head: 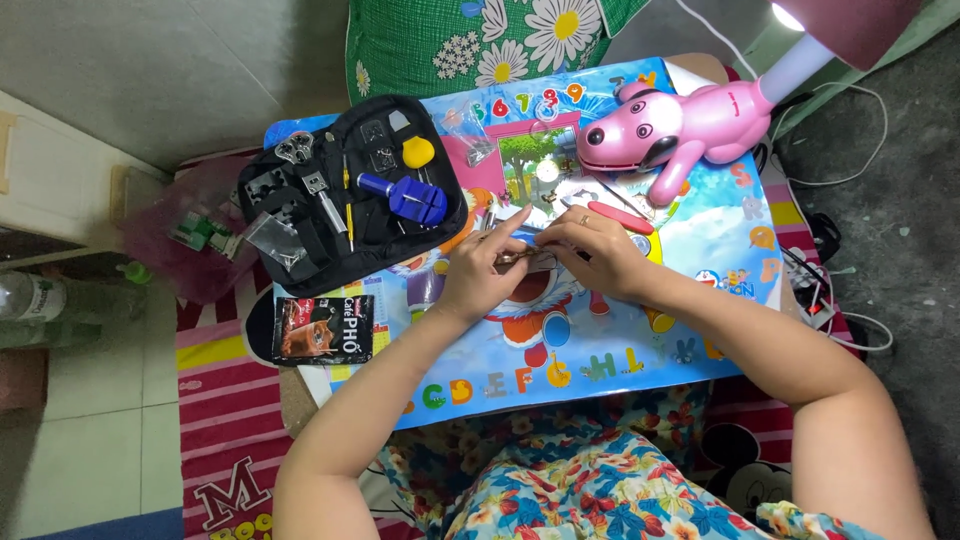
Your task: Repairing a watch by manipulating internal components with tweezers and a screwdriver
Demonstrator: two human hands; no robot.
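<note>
As seen from the head camera, your left hand (478, 275) and right hand (597, 250) meet over the cartoon-printed table mat (640, 340). Both sets of fingers are pinched closed on a small metal piece (512, 259) held between them, just above the mat. An open black tool case (345, 190) lies left of your hands; a pink dog-shaped lamp (680, 125) stands beyond them.

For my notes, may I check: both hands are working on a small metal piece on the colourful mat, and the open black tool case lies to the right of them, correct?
Not quite: the head view shows the open black tool case to the left of the hands, not the right. The left hand and right hand do meet on a small metal piece over the colourful mat.
</note>
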